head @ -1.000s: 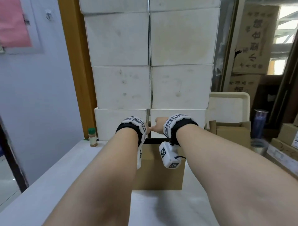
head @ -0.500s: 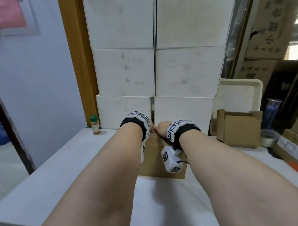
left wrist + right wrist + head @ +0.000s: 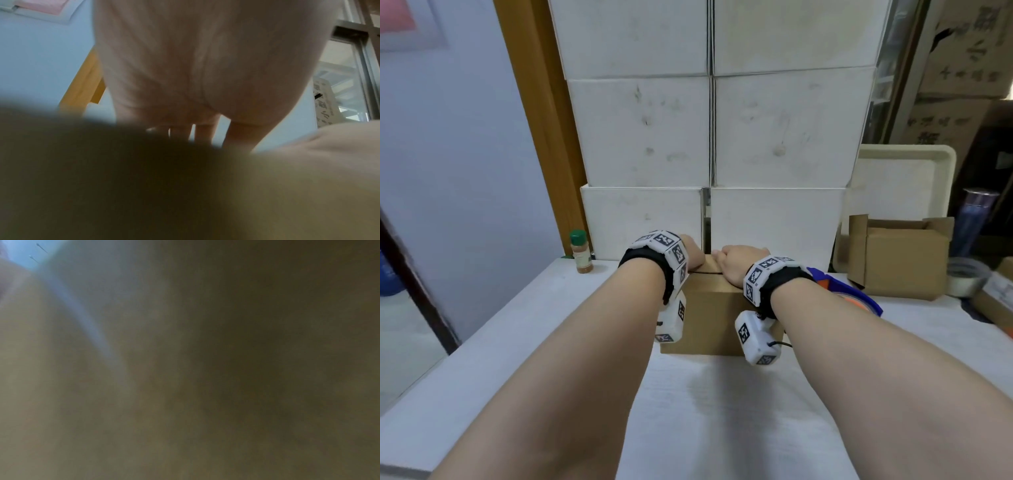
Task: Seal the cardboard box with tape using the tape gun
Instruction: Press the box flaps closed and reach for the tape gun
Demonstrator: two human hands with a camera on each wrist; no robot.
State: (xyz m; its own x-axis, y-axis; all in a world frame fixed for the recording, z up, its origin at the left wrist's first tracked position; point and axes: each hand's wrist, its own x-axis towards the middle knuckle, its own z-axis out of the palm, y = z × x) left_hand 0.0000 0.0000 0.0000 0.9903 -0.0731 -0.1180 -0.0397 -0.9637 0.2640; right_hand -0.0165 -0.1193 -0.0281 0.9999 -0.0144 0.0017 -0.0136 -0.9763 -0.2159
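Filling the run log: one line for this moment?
left hand: on cardboard box top | right hand: same | tape gun: on table, untouched

Printed characters on stacked brown cartons (image 3: 969,48) top right, too blurred to read; nothing else legible.

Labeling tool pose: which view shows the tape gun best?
Head view: the tape gun lies on the table right of the cardboard box, partly behind the right forearm. Neither wrist view shows it; both are blurred.
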